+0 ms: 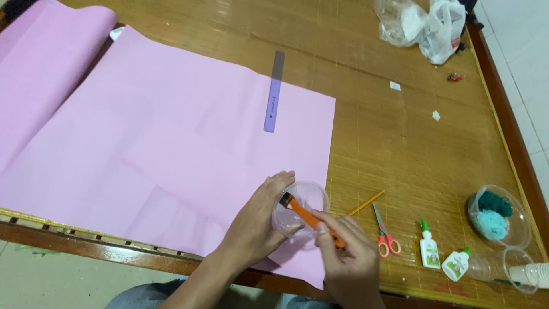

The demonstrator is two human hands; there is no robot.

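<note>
Left hand (257, 220) wrapping around a clear plastic cup (301, 210), fingers curled on its near side, pressing it mouth-down onto the pink paper (160, 131). Right hand (349, 260) pinching an orange utility knife (311, 219), thumb and fingers closed on the handle, dark tip touching the cup's left rim. Seemingly tracing or cutting around the cup, though showing no finished circle or cut line on the sheet as yet; looking like early going, with nearly the whole sheet lying uncut. Sitting near the sheet's lower right corner, close to the table (400, 143) edge.

Lying just right of the hands: a yellow pencil (366, 202), then red-handled scissors (385, 232). Further right, two small white glue bottles (429, 247) with green caps, a clear bowl (503, 220) holding teal yarn, and stacked clear cups (529, 273) at the corner. Resting higher on the paper, a purple ruler (274, 94). Sitting at the far edge, crumpled plastic bags (426, 23).
</note>
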